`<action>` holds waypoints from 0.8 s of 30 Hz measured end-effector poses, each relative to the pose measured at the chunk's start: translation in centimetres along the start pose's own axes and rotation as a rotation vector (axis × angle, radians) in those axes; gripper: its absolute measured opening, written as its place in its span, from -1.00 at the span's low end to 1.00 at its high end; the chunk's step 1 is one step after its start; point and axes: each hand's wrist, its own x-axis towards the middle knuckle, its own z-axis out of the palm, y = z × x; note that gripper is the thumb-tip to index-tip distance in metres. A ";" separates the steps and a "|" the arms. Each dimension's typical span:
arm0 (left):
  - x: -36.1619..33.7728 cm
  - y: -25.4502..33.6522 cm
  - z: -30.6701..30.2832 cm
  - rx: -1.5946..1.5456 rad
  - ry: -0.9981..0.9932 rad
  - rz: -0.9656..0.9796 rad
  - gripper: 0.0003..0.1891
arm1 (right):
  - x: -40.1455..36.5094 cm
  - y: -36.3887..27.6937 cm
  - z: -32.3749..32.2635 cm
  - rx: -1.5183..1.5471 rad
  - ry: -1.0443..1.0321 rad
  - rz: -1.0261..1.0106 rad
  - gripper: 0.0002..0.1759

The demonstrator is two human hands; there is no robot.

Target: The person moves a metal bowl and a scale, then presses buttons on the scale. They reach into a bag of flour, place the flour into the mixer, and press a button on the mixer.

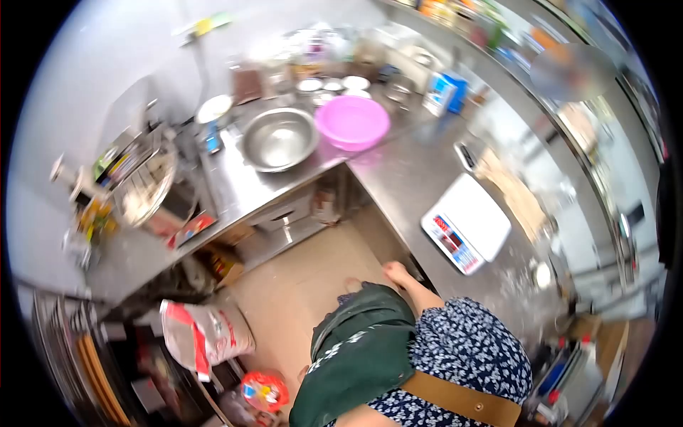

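Observation:
My right hand (395,272) hangs low beside the cabinet front (384,238), under the edge of the right-hand counter. Its fingers are small and blurred, and nothing can be made out in them. Most of my left hand (304,372) is hidden behind the dark green apron (356,363); only a sliver of skin shows at the apron's left side. Nearest to my right hand on the counter is a white digital scale (475,217) with a lit red display. Beyond it lies a beige cloth or paper (511,188).
A steel bowl (279,140) and a pink basin (352,122) stand at the counter corner. A mixer bowl with a wire guard (147,186) is at left. On the floor side are a white-and-red sack (213,333) and a red-orange package (265,391). Shelves (562,114) run along the right wall.

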 end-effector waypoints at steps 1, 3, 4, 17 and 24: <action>0.4 -0.2 0.3 0.021 -0.013 -0.003 -0.78 | -0.4 -1.6 -1.0 0.276 -0.050 0.070 -0.77; 1.1 -0.1 0.5 0.070 -0.038 -0.004 -0.78 | -1.4 -3.5 -3.0 0.769 -0.098 0.130 -0.77; 1.5 0.1 0.5 0.094 -0.050 -0.001 -0.78 | -2.5 -4.2 -4.5 0.849 -0.048 0.132 -0.77; 1.6 17.8 13.5 0.266 -0.335 0.227 -0.73 | -8.6 16.4 -23.9 0.022 1.633 0.323 -0.75; -9.1 28.3 40.3 0.612 -0.793 0.650 -0.56 | -5.9 22.5 -24.5 1.561 0.796 0.002 -0.51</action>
